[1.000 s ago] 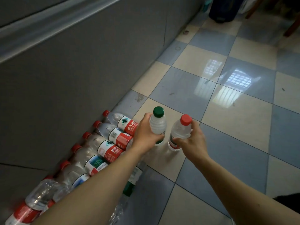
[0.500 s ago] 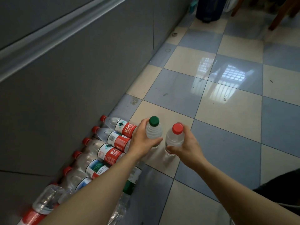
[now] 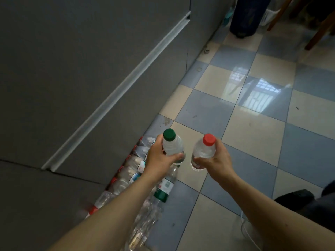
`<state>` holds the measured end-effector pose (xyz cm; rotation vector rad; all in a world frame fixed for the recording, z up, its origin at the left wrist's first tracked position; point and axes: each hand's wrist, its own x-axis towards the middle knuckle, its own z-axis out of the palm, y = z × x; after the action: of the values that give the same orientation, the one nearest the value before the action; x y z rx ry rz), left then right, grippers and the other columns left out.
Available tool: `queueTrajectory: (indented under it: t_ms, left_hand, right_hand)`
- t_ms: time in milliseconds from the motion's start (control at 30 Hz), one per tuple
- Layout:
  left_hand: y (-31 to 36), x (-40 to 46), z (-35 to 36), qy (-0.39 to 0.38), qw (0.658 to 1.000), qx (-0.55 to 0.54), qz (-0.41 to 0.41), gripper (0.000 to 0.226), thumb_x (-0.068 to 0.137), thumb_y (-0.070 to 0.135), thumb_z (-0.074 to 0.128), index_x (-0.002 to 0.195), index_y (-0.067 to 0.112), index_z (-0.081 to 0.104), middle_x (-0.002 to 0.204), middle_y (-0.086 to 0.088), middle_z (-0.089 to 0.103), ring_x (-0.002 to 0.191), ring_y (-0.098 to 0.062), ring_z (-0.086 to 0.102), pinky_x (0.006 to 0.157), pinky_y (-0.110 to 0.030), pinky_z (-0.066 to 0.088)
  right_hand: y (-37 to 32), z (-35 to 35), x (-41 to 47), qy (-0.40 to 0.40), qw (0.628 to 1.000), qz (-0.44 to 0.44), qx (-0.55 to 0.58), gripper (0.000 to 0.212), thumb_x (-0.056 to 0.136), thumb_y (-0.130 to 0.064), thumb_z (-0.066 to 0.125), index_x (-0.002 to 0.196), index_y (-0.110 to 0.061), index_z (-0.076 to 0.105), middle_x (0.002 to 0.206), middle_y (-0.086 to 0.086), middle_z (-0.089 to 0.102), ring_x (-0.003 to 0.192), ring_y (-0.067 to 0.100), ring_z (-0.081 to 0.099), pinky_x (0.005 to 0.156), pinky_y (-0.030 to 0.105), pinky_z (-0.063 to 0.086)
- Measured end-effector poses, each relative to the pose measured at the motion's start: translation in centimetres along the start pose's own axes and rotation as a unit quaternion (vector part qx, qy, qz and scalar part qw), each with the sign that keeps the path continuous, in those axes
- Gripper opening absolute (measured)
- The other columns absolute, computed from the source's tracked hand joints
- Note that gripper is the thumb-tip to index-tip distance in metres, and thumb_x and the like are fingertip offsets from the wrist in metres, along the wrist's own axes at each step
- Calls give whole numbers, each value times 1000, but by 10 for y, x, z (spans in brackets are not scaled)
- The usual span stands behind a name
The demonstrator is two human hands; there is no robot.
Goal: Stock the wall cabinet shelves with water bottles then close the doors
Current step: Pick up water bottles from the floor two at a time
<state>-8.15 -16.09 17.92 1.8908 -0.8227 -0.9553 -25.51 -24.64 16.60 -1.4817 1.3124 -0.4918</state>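
My left hand grips a clear water bottle with a green cap, held upright above the floor. My right hand grips a second clear bottle with a red cap, also upright, just to the right of the first. Below my left forearm a row of several bottles lies on its side along the foot of the grey cabinet. One green-labelled bottle lies next to that row. The cabinet front is shut, with a long pale handle strip running across it.
Blue and cream floor tiles stretch to the right and ahead. A dark blue bin and wooden chair legs stand at the far top right. A dark shoe and a white cord are at the lower right.
Both hands have lifted their bottles up off the floor and slightly apart. The view has risen and tilted up, so more of the cabinet front and its handle strip shows.
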Motion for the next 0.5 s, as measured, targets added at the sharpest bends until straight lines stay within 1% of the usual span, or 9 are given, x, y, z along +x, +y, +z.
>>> queueTrajectory:
  t_ms: [67, 200, 300, 333, 400, 467, 500]
  left_hand:
    - [43, -31, -38, 7, 1000, -13, 1, 68, 71, 21, 90, 129, 30, 55, 118, 6, 66, 110, -18, 64, 98, -46, 55]
    - [150, -101, -122, 21, 999, -12, 23, 68, 71, 24, 91, 126, 40, 55, 115, 16, 65, 107, -10, 63, 90, -35, 57]
    - [247, -157, -188, 37, 997, -44, 47, 65, 72, 22, 90, 122, 45, 56, 113, 18, 67, 105, -7, 64, 87, -31, 56]
    - [279, -177, -210, 46, 996, -54, 58, 65, 73, 21, 91, 124, 43, 57, 114, 17, 67, 104, -5, 64, 85, -25, 56]
    - [345, -213, -254, 67, 991, -75, 90, 67, 74, 21, 90, 129, 38, 58, 116, 18, 68, 104, 0, 65, 80, -16, 54]
    - [405, -242, -296, 92, 983, -87, 134, 64, 75, 21, 90, 128, 40, 58, 113, 20, 70, 104, 3, 66, 81, -15, 54]
    - [433, -255, -317, 101, 979, -91, 152, 62, 76, 21, 89, 126, 41, 57, 113, 20, 71, 105, 1, 67, 84, -17, 56]
  right_hand:
    - [-58, -12, -29, 0, 1000, -4, 2, 75, 71, -10, 90, 126, -35, 46, 117, -5, 58, 107, 18, 56, 89, 35, 46]
    - [-194, -45, -101, -22, 999, -29, -5, 71, 72, -11, 89, 121, -37, 45, 109, -11, 58, 107, 20, 57, 91, 39, 49]
    - [-311, -75, -160, -38, 997, -73, -14, 69, 72, -16, 89, 126, -32, 50, 115, -8, 61, 108, 18, 59, 93, 39, 49]
    - [-350, -85, -179, -45, 995, -91, -18, 68, 72, -19, 89, 127, -32, 51, 114, -10, 62, 106, 16, 61, 91, 36, 49]
    - [-427, -106, -215, -59, 989, -137, -21, 63, 70, -26, 90, 119, -40, 53, 109, -17, 64, 99, 7, 64, 84, 25, 48]
    - [-502, -122, -243, -70, 977, -203, -12, 57, 69, -34, 88, 114, -45, 54, 105, -21, 67, 97, -2, 66, 74, 14, 49]
    - [-537, -129, -255, -73, 970, -232, -2, 55, 69, -36, 87, 114, -44, 56, 104, -21, 69, 98, -5, 66, 72, 13, 50]
